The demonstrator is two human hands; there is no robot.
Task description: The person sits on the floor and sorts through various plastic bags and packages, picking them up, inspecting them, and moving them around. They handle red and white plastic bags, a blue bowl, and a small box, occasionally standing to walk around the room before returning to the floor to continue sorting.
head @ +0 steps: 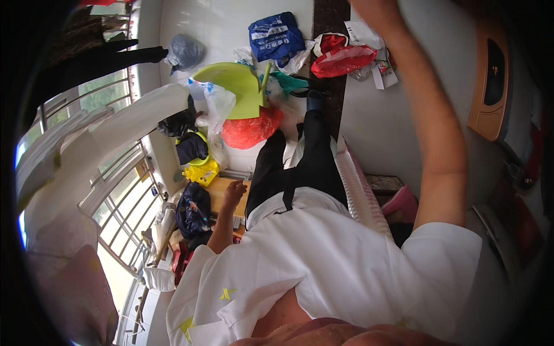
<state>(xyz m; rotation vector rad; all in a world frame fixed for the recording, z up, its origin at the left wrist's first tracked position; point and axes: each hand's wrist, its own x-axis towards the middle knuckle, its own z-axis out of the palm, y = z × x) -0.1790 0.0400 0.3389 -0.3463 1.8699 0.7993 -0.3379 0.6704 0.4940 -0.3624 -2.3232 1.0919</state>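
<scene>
My left hand [235, 194] hangs beside my left thigh with its fingers loosely bent, and nothing shows in it. Under it is a light wooden surface [218, 189], with a dark patterned cloth bag [193, 207] to the left. My right arm is raised and reaches past the top edge. Only the base of my right hand [377, 9] shows, so its fingers and anything in them are hidden. In the picture, a red shopping bag [344, 61] and a white paper bag [362, 33] appear just left of the right forearm.
A lime-green plastic chair [236, 88], a red plastic bag [252, 129] and a blue bag [277, 38] are before my legs. Barred windows [130, 212] run along the left, with pale cloth [104, 134] hanging there. A brown panel [489, 82] stands at right.
</scene>
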